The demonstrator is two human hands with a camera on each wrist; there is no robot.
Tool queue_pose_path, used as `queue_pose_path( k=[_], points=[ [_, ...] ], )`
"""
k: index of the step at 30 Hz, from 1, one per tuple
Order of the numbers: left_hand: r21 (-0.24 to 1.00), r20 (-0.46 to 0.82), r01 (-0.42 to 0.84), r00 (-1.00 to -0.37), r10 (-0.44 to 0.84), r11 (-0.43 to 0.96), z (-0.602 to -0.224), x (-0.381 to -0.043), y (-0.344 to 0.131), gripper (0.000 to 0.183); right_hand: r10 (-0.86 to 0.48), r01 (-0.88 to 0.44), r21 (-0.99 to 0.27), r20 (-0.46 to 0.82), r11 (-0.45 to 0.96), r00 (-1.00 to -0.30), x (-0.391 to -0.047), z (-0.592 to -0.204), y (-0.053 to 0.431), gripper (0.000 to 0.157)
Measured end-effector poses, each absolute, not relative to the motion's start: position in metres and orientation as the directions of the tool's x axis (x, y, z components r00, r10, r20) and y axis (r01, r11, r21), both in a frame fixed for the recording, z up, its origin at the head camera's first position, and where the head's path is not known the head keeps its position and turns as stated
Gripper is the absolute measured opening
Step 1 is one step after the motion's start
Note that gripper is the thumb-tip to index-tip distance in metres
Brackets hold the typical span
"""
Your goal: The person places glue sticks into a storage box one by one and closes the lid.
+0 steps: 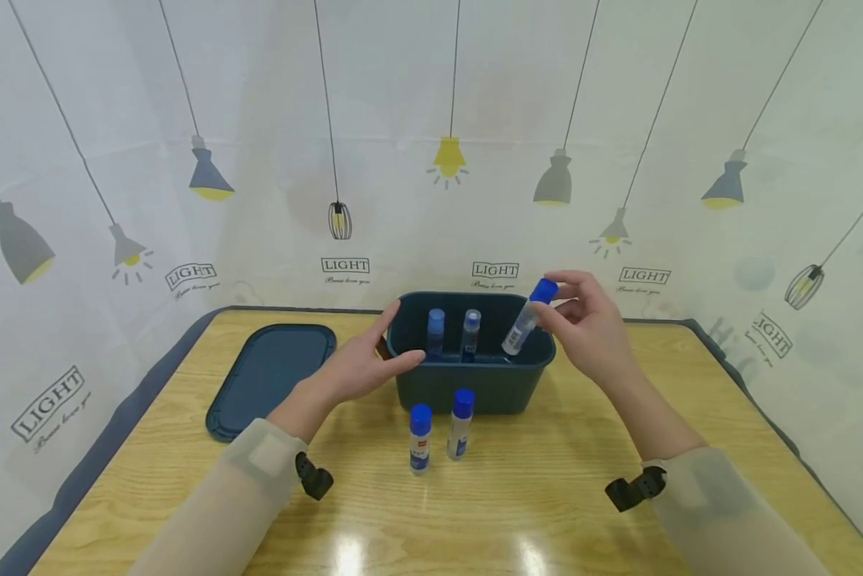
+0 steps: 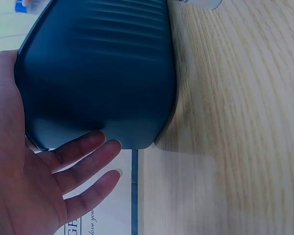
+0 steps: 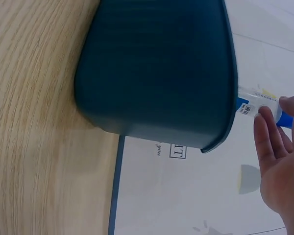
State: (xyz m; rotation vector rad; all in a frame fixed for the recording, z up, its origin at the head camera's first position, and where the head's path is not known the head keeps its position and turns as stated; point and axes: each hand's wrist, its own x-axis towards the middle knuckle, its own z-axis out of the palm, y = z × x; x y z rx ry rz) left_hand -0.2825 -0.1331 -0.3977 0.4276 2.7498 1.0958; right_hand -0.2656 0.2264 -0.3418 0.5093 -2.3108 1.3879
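Observation:
My right hand (image 1: 585,324) pinches a clear glue bottle (image 1: 521,326) near its blue cap, tilted with its lower end inside the right part of the dark blue-green bin (image 1: 467,392). In the right wrist view the thumb and fingers meet around the bottle (image 3: 257,102) above the bin's rim. My left hand (image 1: 359,360) rests at the bin's left end, thumb and index finger spread along the rim; the other fingers (image 2: 90,161) extend loosely beside its outer wall. Two glue bottles, one left (image 1: 436,332) and one right (image 1: 470,332), stand inside the bin.
In front of the bin, two more blue-capped glue bottles, one left (image 1: 420,440) and one right (image 1: 461,424), stand upright on the wooden table (image 1: 546,496). A dark blue lid (image 1: 273,376) lies to the left. Behind the table hangs a lamp-printed cloth (image 1: 388,96).

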Motion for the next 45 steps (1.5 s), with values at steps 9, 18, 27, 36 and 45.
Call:
queue_pose_path(
  k=[9, 18, 27, 36, 45],
  points=[
    [0.694, -0.041, 0.197, -0.95, 0.311, 0.693, -0.397, -0.283, -0.133, 0.108, -0.211, -0.416, -0.622, 0.377, 0.663, -0.902, -0.293, -0.347, 0.217, 0.043],
    [0.691, -0.035, 0.205, -0.948, 0.315, 0.693, -0.401, -0.283, -0.133, 0.108, -0.253, -0.392, -0.589, 0.308, 0.706, -0.917, -0.314, -0.354, 0.204, 0.046],
    [0.689, -0.038, 0.206, -0.947, 0.319, 0.695, -0.4, -0.283, -0.132, 0.109, -0.231, -0.352, -0.518, 0.285, 0.779, -0.93, -0.322, -0.368, 0.203, 0.041],
    [0.685, -0.031, 0.209, -0.948, 0.315, 0.698, -0.398, -0.283, -0.133, 0.108, -0.236, -0.307, -0.444, 0.209, 0.842, -0.949, -0.324, -0.369, 0.197, 0.039],
    [0.688, -0.031, 0.209, -0.949, 0.315, 0.695, -0.399, -0.283, -0.132, 0.109, -0.226, -0.279, -0.415, 0.174, 0.866, -0.959, -0.325, -0.368, 0.197, 0.036]
  ],
)
